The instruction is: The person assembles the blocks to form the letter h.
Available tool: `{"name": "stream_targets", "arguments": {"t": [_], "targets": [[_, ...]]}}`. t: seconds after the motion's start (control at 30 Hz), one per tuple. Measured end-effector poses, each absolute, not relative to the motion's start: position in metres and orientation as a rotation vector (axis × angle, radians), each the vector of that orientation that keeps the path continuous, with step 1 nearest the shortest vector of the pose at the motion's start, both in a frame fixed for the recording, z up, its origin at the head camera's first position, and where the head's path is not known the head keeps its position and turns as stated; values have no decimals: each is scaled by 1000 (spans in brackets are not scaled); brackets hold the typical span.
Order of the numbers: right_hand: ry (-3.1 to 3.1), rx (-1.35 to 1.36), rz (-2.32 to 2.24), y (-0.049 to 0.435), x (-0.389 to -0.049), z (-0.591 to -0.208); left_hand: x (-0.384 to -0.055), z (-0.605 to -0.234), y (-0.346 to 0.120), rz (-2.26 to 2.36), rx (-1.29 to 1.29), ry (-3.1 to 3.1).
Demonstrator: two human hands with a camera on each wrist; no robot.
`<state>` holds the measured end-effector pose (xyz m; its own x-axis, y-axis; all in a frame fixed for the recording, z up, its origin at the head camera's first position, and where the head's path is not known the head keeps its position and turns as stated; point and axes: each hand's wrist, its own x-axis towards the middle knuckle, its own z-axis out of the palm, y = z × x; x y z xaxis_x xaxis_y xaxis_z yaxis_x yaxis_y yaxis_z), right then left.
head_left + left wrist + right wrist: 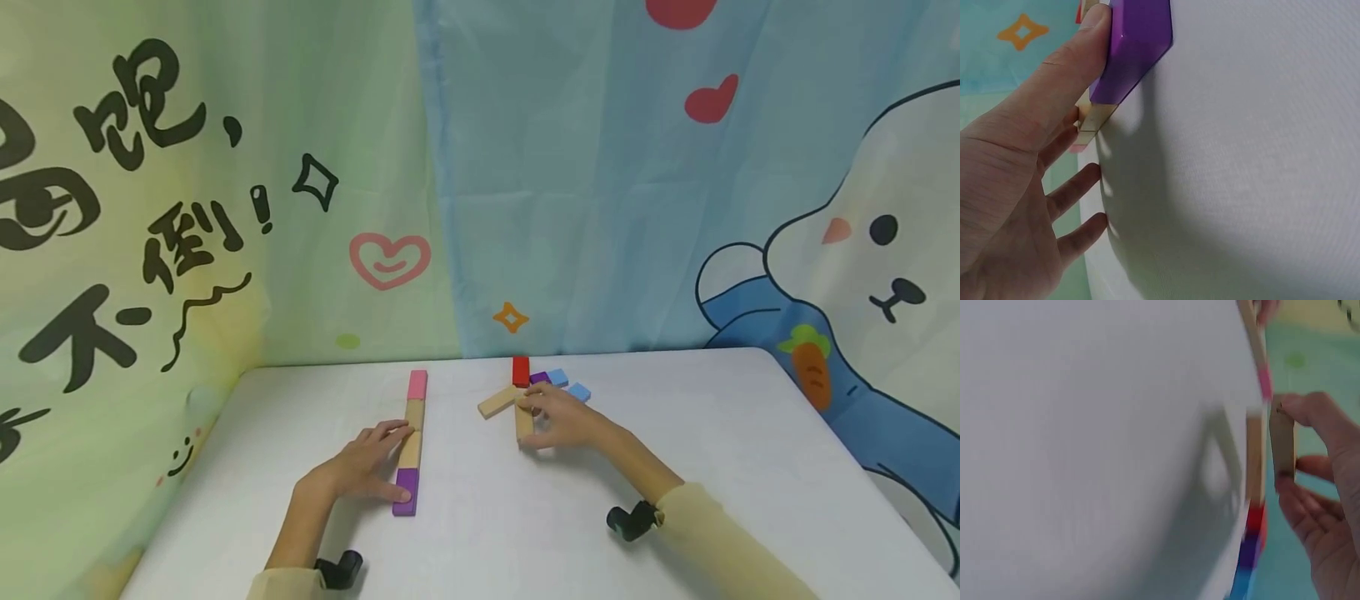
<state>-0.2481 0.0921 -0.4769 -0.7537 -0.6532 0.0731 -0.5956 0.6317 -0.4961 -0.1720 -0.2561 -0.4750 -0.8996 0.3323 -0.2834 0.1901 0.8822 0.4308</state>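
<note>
Green cloth [390, 167] with black writing [81, 342] hangs behind the left part of the white surface [465, 517] in front of you. Your left hand [348, 471] lies against a straight row of blocks, its grip loose with the fingers extended: the thumb touches the purple block [408, 477] at the near end, and fingertips rest at the two wooden blocks [410, 450] beyond it. A pink block [417, 383] ends the row on the far side. Well apart to the right, a loose wooden block [495, 404] lies slanted. Just beside it, a red block [521, 372] sits farther from you, and nearer you is the held block [525, 425], wooden too, pinched between thumb and fingertips in the grip of your right hand [566, 421]; the right wrist view shows it raised off the surface. Just past that hand lie a second purple block [540, 377] and two light-blue blocks [579, 391]. Farthest right, a white bear [892, 192] is printed on blue cloth [600, 208].
</note>
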Motion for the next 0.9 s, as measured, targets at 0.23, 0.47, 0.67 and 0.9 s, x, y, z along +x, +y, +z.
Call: {"name": "stream_targets", "arguments": {"t": [0.23,0.47,0.67,0.9], "targets": [[2673,-1101,-687,59,-205,-473,-171,-474,-257,598,493,2719],[2604,-1126,-658,43,-187,-480,-172,-477,-257,575,410,2716],[2612,-1076,-637,39,-184,-484,-172,-479,-258,596,440,2709],[2596,-1040,-612,38,-183,-483,-171,-477,-257,574,414,2711]]}}
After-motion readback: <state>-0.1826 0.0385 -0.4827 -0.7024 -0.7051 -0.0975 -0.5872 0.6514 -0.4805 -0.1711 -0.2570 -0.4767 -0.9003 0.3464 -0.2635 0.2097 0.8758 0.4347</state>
